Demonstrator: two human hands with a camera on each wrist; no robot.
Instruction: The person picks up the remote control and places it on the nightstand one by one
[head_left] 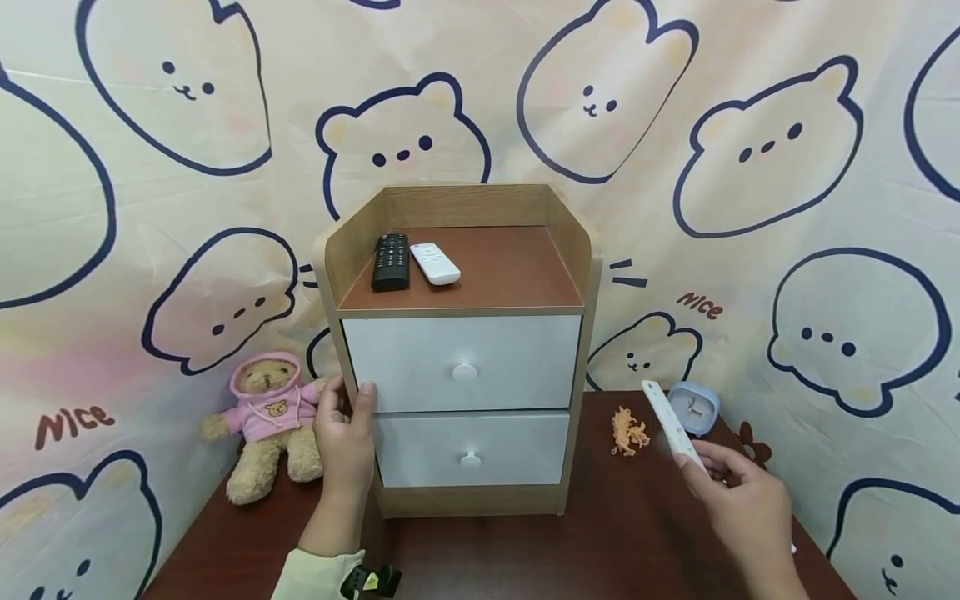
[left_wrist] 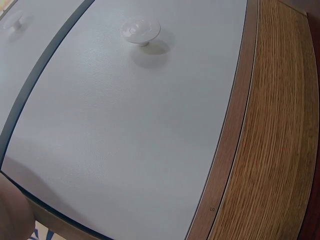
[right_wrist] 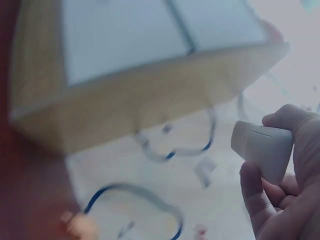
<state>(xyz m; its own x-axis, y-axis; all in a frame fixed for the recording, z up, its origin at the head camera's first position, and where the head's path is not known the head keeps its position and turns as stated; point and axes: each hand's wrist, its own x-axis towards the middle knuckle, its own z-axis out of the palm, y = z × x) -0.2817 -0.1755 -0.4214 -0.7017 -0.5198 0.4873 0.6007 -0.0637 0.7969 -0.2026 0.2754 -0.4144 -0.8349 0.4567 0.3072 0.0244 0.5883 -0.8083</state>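
A small wooden cabinet (head_left: 471, 500) with two white drawers stands in the middle of the table. My left hand (head_left: 347, 433) grips its left side edge, thumb at the front beside the drawers. The left wrist view shows a drawer front (left_wrist: 125, 120) close up, with a round white knob (left_wrist: 141, 31). Off to the right of the cabinet, my right hand (head_left: 738, 496) holds a long white remote control (head_left: 667, 421) between thumb and fingers, tilted up above the table. In the right wrist view the same remote (right_wrist: 262, 150) appears end-on.
On the cabinet's top shelf lie a black remote (head_left: 392, 262) and a white remote (head_left: 435, 263). A teddy bear (head_left: 273, 421) in a pink hoodie sits at left. Right of the cabinet are an orange tangled bundle (head_left: 628, 432) and a light blue case (head_left: 693, 407). Patterned cloth hangs behind.
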